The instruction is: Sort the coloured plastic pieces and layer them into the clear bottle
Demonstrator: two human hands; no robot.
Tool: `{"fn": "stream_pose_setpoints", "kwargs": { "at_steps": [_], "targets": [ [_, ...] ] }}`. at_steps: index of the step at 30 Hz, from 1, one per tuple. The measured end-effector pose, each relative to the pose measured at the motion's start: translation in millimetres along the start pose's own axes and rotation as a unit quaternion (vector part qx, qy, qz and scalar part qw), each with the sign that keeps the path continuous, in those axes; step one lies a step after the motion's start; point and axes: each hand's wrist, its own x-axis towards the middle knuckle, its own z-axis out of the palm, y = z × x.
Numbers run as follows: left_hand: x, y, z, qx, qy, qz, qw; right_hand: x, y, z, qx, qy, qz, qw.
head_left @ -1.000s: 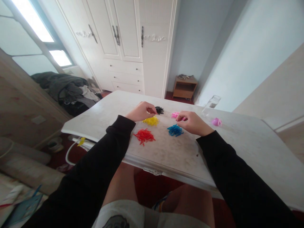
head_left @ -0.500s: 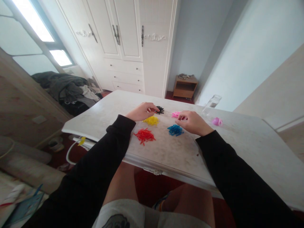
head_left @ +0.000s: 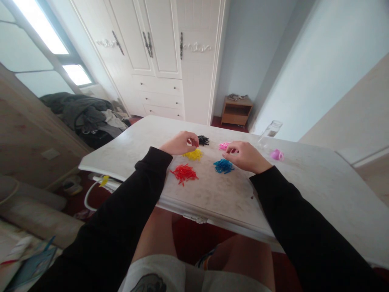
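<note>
Two hands (head_left: 182, 142) (head_left: 247, 156) near five coloured piles (head_left: 184, 173), shorts (head_left: 194, 278) (grey print (head_left: 149, 284))

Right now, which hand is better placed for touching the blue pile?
Probably the right hand: it is close to the blue pile, while the left hand is nearer the yellow pile.

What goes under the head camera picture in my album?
Left hand near black strips and yellow strips, right hand near blue strips and pink strips.
</note>
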Motion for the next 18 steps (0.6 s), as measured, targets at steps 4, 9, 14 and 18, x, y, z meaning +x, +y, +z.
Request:
{"fn": "stream_pose_setpoints", "kwargs": {
  "at_steps": [4, 9, 14, 18],
  "targets": [
    [-1, 2, -2, -0.019, 0.003, 0.010, 1.000, 0, 0, 0, -0.005, -0.004, -0.004, 1.000],
    [0, 9, -5, -0.073, 0.010, -0.001, 0.997, 0, 2, 2, -0.001, 0.001, -0.007, 1.000],
    [-11, 19, -5, -0.128, 0.067, -0.003, 0.990, 1, 7, 2, -0.005, 0.000, -0.003, 1.000],
    [-43, 36, -8, -0.036, 0.052, 0.014, 0.998, 2, 11, 1, -0.005, 0.004, 0.004, 1.000]
  ]
}}
